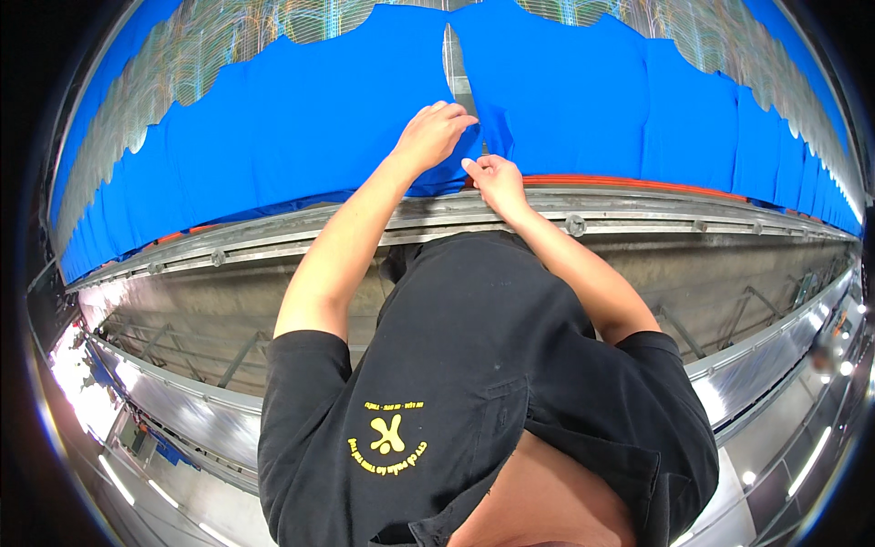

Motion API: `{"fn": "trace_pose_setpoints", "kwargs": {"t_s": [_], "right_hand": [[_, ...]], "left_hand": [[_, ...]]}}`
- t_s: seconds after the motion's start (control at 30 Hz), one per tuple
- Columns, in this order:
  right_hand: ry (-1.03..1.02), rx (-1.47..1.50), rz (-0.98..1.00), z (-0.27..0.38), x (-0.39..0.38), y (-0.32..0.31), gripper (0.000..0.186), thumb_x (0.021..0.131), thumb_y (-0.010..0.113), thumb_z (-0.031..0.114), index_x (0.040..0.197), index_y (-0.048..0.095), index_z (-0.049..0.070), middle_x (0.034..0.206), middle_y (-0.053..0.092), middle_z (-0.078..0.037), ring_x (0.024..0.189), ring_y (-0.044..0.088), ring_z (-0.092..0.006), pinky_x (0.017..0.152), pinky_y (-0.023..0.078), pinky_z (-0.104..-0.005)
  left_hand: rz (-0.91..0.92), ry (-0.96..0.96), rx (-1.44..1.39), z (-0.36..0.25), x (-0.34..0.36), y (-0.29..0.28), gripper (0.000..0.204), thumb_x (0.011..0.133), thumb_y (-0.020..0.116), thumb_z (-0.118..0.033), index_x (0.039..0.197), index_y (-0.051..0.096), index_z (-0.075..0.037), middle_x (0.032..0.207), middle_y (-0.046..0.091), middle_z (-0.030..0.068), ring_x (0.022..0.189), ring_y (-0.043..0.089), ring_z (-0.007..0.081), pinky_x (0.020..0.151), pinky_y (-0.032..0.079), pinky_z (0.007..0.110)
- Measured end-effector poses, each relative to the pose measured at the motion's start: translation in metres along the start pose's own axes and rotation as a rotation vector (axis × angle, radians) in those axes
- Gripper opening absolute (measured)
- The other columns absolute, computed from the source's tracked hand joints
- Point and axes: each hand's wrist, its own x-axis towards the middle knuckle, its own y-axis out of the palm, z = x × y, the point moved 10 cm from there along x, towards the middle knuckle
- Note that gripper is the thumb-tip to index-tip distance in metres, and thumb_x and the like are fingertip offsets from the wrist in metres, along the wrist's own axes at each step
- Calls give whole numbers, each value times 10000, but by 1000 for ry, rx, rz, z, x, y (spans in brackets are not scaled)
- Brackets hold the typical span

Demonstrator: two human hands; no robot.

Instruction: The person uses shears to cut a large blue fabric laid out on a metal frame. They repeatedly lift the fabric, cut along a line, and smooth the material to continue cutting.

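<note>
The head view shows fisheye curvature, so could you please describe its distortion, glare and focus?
Head view: the metal rail arches, its ends dropping toward the sides; head view, lower left: white glare washes out detail; head view, upper middle: the left hand and right hand look fairly sharp.

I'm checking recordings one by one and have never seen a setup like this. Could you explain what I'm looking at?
There is no robot here, just a person's two bare hands. The single picture comes from a wide fisheye camera worn on the head, looking down, so straight edges bend. The black shirt below is the wearer's own. Beyond a long metal rail lies bright blue fabric, with a narrow gap near the middle. The left hand is at the fabric beside that gap; the right hand is lower, nearer the rail. A small dark tip shows just beyond the right fingers; whether either hand grips anything is unclear.
</note>
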Motion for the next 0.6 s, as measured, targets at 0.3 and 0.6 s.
{"fn": "trace_pose_setpoints", "kwargs": {"t_s": [0.3, 0.6], "right_hand": [[-446, -205, -34, 64, -25, -1, 179, 930, 805, 203, 944, 748, 35, 932, 717, -108, 774, 686, -253, 727, 548, -397], [56, 525, 289, 0, -24, 31, 198, 1061, 699, 160, 1124, 584, 11, 892, 664, -81, 700, 717, -169, 585, 578, -314]], "left_hand": [[393, 322, 79, -20, 29, 22, 333, 836, 699, -4, 1101, 827, -161, 1241, 647, 68, 1176, 635, 271, 1001, 523, 454], [695, 222, -99, 0, 49, 22, 186, 787, 760, -110, 971, 746, -86, 1105, 670, 110, 1065, 668, 342, 916, 550, 475]]}}
